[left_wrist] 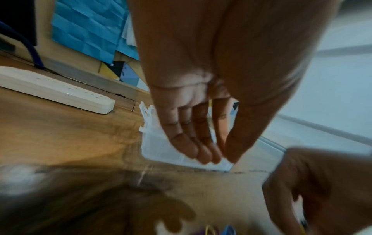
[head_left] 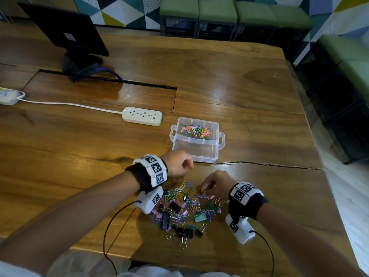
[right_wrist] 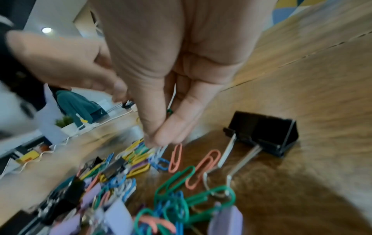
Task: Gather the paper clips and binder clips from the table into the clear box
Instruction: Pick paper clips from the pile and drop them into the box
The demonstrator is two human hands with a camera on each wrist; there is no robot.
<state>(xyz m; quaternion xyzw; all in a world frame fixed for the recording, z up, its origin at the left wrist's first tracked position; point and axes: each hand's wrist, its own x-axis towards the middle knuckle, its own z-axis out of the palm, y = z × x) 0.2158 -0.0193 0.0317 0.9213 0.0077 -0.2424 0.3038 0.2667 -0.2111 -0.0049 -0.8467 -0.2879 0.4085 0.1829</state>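
Hands at work over glossy wooden table (head_left: 239,92). Right hand (head_left: 214,185), fingertips (right_wrist: 161,136) pinched together, touches 1 o'clock edge of mixed pile of coloured paper clips and binder clips (head_left: 183,208); whether it grips a clip, cannot tell. Left hand (head_left: 176,163) hovers at 12 o'clock of pile, fingers (left_wrist: 191,143) straight, pressed together toward thumb, nothing visible between them. Clear plastic two-compartment box (head_left: 196,139) just beyond left hand; far compartment holds coloured paper clips (head_left: 196,130). White power strip (head_left: 142,116) at box's 10 o'clock. Large black binder clip (right_wrist: 265,132) lies beside right hand.
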